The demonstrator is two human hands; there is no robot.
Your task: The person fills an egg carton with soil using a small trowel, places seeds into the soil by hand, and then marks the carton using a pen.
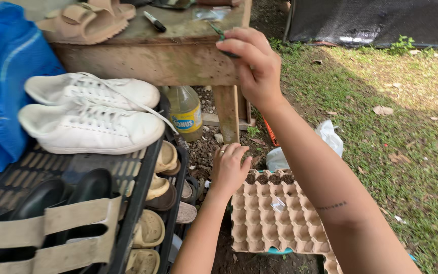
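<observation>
Right hand: your right hand [254, 63] sits at upper centre of the frame, fingers curled over the edge of the wooden table [178, 58], pinching a small green-handled tool [218, 31] against that edge; most of the tool is hidden by your fingers.
Left hand: your left hand [230, 167] is at centre frame, low by the ground, fingers loosely bent with a ring showing; you cannot tell from this view whether it holds anything. It hovers just beside the upper left corner of the egg tray.
Egg tray: the cardboard egg tray [285, 223] lies on the soil at lower centre, its top row of cups filled with dark earth, a scrap of clear plastic in 1 cup.
Table top: a black marker [154, 21] and a pair of tan sandals [84, 20] lie at upper left.
Shoe rack: the black plastic rack [138, 177] fills the lower left, with 2 white sneakers [92, 111] on top and sandals on the shelves below.
Under the table: a plastic bottle [185, 111] with yellowish liquid stands beside the table leg.
Far left: a blue bag [1, 76].
Right side: grass [406, 127] with dry leaves.
</observation>
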